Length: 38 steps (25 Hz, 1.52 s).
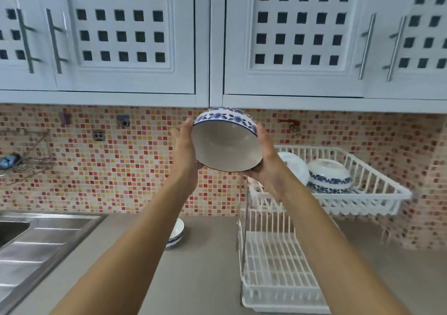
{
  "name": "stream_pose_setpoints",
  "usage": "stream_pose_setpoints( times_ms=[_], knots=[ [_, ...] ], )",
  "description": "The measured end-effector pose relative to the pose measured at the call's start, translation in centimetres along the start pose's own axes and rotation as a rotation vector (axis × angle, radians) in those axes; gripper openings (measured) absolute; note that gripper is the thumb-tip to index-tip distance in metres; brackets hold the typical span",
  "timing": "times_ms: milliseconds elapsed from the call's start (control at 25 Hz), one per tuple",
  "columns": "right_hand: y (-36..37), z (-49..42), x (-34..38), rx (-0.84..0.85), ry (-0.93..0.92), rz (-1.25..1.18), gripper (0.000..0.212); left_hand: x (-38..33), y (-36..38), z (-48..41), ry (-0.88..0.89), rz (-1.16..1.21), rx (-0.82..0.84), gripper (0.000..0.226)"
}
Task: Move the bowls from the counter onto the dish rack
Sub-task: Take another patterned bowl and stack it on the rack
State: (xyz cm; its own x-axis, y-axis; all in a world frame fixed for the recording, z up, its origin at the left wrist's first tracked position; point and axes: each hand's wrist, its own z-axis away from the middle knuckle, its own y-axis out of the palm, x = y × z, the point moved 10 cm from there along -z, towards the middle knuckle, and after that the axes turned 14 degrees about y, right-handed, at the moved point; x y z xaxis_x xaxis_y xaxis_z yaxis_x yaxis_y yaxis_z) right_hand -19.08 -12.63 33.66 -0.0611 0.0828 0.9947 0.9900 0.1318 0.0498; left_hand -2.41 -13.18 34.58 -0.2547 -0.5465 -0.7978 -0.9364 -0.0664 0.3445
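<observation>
Bowl (227,143) in the air, high over the counter (208,266), tipped so its pale inside faces the camera and the blue band points at the tiled wall. Left hand (182,145) clasps one side of the rim, right hand (268,160) cups the other side and the lower edge — both hands closed on it, a firm two-handed hold. This looks like the carry step, mid-transfer. Over in the upper basket of the dish rack (377,193), two bowls (329,175) already sit upside down, the nearer one partly hidden behind the right wrist. One more bowl (176,233) waits on the counter, near the back wall, half behind the left forearm. Next move, I'd say: swing right, turn it fully over, lower it past the basket's front rim. Room looks tight beside the two already there; the lower tier near the counter's front edge stands free. Cabinet underside overhead limits any higher lift.
</observation>
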Motion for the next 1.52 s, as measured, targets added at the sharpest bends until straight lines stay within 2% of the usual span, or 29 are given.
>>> stream_pose_setpoints(
  times_ms=[40,120,200,280,400,520,640,720,840,960,1160,1280,1520],
  knots=[
    [-2.0,0.5,1.0,-0.007,-0.039,0.008,0.084,-0.2,2.4,0.0,0.02,0.029,0.056,0.055],
    [-6.1,1.5,3.1,-0.029,-0.111,0.021,0.076,-0.1,7.1,0.1,0.078,0.034,0.161,0.036],
    [-10.8,2.3,4.4,-0.061,-0.16,0.033,0.07,0.3,11.9,0.1,0.15,-0.077,0.294,0.031],
    [-15.1,2.7,5.0,-0.088,-0.188,0.059,0.07,1.3,15.8,0.0,0.185,-0.187,0.415,0.043],
    [-21.9,2.9,5.6,-0.129,-0.227,0.124,0.067,3.6,21.9,0.1,0.22,-0.36,0.593,0.073],
    [-27.0,3.0,5.7,-0.138,-0.263,0.238,0.065,5.9,27.4,1.1,0.29,-0.515,0.77,0.085],
    [-30.7,2.0,4.8,-0.154,-0.235,0.459,0.1,9.5,31.0,0.8,0.236,-0.556,0.886,0.101],
    [-33.7,0.6,3.8,-0.168,-0.174,0.608,0.121,12.4,32.7,0.3,0.153,-0.595,0.94,0.108],
    [-36.5,-2.0,1.2,-0.109,-0.016,0.814,0.138,15.5,34.7,0.5,0.142,-0.788,1.047,0.099],
    [-37.2,-4.5,-1.2,-0.052,0.045,0.941,0.132,17.2,35.7,0.2,0.172,-0.955,1.101,0.1],
    [-38.0,-8.2,-2.3,-0.019,0.049,1.101,0.126,20.3,36.2,-0.9,0.127,-1.227,1.154,0.12],
    [-38.2,-9.5,-3.4,-0.03,0.087,1.202,0.134,21.7,36.4,-1.0,0.086,-1.347,1.194,0.113],
    [-38.1,-10.5,-5.2,0.01,0.155,1.29,0.126,23.7,36.5,-0.9,0.03,-1.478,1.246,0.11]
  ],
)
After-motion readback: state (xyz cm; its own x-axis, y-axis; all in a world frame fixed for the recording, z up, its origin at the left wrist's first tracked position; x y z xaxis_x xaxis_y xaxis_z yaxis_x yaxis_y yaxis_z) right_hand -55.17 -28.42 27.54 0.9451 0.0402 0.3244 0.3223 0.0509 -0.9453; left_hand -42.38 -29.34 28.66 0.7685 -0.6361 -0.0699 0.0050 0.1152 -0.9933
